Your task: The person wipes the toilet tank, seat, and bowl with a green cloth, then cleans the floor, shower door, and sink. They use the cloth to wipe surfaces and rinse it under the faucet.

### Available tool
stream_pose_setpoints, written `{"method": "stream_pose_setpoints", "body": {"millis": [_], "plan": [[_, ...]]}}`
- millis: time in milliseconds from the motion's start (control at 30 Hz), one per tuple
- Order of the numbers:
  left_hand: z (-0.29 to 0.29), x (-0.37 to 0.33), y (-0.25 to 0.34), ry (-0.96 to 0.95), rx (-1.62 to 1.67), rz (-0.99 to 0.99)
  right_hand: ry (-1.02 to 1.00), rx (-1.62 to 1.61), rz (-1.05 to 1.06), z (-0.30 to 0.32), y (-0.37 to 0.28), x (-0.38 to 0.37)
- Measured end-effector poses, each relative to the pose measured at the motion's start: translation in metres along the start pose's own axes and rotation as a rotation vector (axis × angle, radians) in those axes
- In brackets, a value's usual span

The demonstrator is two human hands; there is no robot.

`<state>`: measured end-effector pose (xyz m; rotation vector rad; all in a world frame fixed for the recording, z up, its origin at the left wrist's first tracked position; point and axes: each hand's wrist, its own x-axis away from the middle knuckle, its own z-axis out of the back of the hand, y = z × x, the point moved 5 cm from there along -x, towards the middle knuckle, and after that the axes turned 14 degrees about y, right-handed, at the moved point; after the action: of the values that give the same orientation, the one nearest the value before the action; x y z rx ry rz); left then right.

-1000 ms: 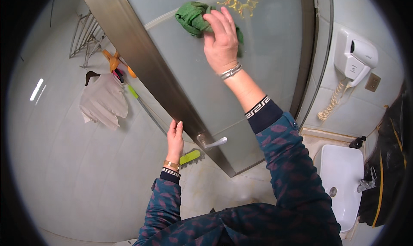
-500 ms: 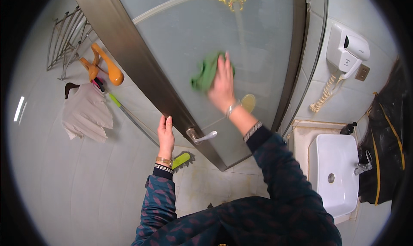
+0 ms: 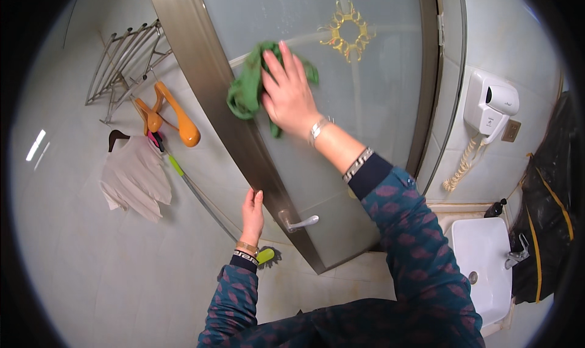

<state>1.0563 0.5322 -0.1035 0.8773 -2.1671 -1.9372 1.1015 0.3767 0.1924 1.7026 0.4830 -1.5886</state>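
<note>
My right hand (image 3: 289,95) presses a crumpled green cloth (image 3: 247,89) against the door, its fingers stretched over the cloth. The cloth lies partly on the frosted glass pane (image 3: 359,110) and partly on the brown metal frame (image 3: 204,62). Lower down, my left hand (image 3: 252,217) grips the free edge of the door; some of its fingers are hidden behind the frame. Just right of that hand sticks out the door's lever handle (image 3: 300,222). A gold ornament (image 3: 350,31) decorates the upper part of the glass.
To the left are a metal rack (image 3: 125,62), orange wooden hangers (image 3: 183,119), a pale shirt (image 3: 137,174) and a long-handled brush (image 3: 265,256). At right, a hair dryer (image 3: 493,104) hangs on the wall above a white sink (image 3: 487,238) beside black plastic sheeting (image 3: 542,226).
My right hand has carried the cloth up and left across the glass toward the frame. My left hand keeps its hold on the door edge. The whole view has shifted.
</note>
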Motion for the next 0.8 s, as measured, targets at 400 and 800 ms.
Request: {"method": "stream_pose_setpoints", "body": {"millis": [400, 800], "plan": [[-0.003, 0.011, -0.003, -0.007, -0.048, 0.032, 0.226, 0.128, -0.403, 0.071, 0.21, -0.12], [-0.012, 0.02, 0.006, 0.087, -0.018, 0.064, -0.073, 0.417, -1.125, 0.122, 0.169, 0.344]]}}
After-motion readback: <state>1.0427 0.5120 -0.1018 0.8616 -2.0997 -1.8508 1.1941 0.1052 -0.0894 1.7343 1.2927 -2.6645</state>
